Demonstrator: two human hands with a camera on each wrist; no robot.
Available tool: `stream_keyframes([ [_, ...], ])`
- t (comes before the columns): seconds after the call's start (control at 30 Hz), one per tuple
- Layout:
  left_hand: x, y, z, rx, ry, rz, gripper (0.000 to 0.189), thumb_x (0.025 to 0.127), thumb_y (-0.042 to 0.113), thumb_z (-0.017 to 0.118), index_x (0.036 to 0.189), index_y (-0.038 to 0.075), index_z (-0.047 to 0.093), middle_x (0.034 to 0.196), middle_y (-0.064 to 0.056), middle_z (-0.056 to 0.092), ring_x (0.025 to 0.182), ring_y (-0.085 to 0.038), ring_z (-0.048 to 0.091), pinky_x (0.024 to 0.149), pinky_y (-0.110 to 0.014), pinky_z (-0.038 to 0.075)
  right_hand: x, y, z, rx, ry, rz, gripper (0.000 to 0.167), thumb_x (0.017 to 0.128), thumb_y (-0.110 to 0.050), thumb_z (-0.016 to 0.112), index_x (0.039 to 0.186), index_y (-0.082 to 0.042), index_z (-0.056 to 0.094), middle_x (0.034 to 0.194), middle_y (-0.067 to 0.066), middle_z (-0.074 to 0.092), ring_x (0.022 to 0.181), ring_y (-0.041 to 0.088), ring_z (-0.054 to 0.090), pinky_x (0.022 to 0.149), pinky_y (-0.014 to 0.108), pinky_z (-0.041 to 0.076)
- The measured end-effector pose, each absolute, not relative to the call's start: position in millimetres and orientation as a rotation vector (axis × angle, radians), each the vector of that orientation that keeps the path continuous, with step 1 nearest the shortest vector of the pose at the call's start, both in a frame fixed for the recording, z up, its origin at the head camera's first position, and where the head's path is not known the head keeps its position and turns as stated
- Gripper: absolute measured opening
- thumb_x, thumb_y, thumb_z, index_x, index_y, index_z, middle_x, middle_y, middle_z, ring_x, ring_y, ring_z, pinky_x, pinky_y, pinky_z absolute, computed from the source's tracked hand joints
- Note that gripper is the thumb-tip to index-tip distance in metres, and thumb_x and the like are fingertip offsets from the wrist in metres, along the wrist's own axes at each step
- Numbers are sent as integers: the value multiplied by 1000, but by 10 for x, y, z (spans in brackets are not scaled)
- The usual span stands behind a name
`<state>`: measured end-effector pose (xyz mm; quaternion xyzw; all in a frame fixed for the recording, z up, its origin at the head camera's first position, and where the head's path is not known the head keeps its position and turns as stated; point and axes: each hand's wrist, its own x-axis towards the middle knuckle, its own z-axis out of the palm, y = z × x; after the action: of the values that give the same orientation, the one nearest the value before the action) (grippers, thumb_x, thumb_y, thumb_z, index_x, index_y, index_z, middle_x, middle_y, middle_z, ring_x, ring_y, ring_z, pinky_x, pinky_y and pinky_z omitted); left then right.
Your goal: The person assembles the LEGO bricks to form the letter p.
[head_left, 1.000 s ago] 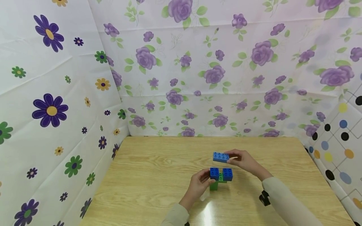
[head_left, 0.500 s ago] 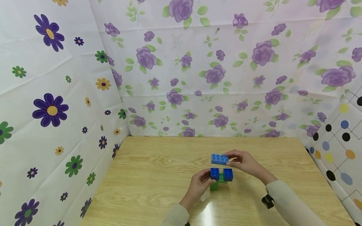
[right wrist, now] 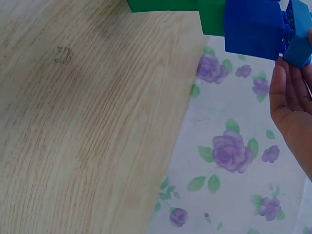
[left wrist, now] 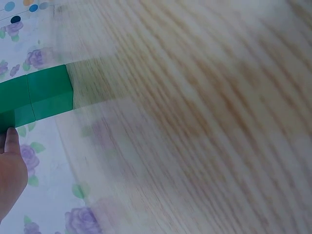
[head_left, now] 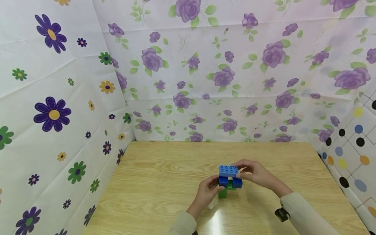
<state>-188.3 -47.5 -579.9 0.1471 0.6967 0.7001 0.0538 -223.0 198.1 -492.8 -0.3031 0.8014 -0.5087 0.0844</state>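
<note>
A structure of building blocks stands on the table: green blocks (head_left: pixel 222 193) below, with two dark blue blocks side by side on top. My left hand (head_left: pixel 207 193) pinches the left dark blue block (head_left: pixel 223 182) from its left side. In my right hand (head_left: pixel 257 173), thumb and fingers pinch the right end of a light blue eight-stud block (head_left: pixel 228 170), which lies over both dark blue ones. The right wrist view has this light blue block (right wrist: pixel 297 36) right at the studs of a dark blue block (right wrist: pixel 253 29); I cannot tell whether it is pressed down.
Pale wood table (head_left: pixel 164 182) surrounds the structure on all sides. Behind it hangs a cloth with purple roses (head_left: pixel 182 101); other patterned cloths (head_left: pixel 53 156) stand at left and right. A small black device (head_left: pixel 282 214) sits under my right sleeve.
My right hand has brought the light blue block down and toward me, from behind the structure to over the dark blue blocks. The left hand keeps its place.
</note>
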Motion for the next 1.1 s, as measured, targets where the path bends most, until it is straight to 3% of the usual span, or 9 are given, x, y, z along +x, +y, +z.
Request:
stream_keyframes([
  [0.47, -1888, -460, -5793, 411, 2124, 2120, 40, 87, 2, 69, 126, -1, 59, 125, -17, 61, 119, -29, 56, 97, -26, 49, -2152, 1961, -4975, -983, 2402, -1507, 34, 91, -18, 68, 124, -11, 62, 120, 9, 61, 105, 14, 59, 86, 30, 55],
  [0.67, -1879, -479, -5805, 444, 2129, 2101, 40, 89, 6, 68, 128, 1, 58, 126, -15, 60, 121, -27, 56, 98, -25, 48, -2128, 1959, -4956, -966, 2398, -1492, 35, 91, -19, 68, 125, -11, 61, 121, 9, 60, 106, 16, 59, 88, 39, 54],
  [0.9, -1876, -483, -5788, 422, 2101, 2097, 41, 89, 12, 69, 129, 7, 59, 128, -10, 60, 122, -23, 55, 99, -25, 47, -2112, 1947, -4926, -969, 2417, -1452, 36, 91, -20, 68, 125, -11, 61, 120, 8, 60, 106, 20, 60, 88, 28, 54],
  [1.1, -1872, -484, -5783, 402, 2098, 2093, 41, 89, 11, 69, 128, 8, 60, 127, -9, 60, 122, -23, 55, 99, -25, 47, -2096, 1936, -4911, -991, 2417, -1432, 38, 92, -21, 68, 128, -13, 59, 121, 7, 59, 105, 20, 59, 87, 29, 54],
])
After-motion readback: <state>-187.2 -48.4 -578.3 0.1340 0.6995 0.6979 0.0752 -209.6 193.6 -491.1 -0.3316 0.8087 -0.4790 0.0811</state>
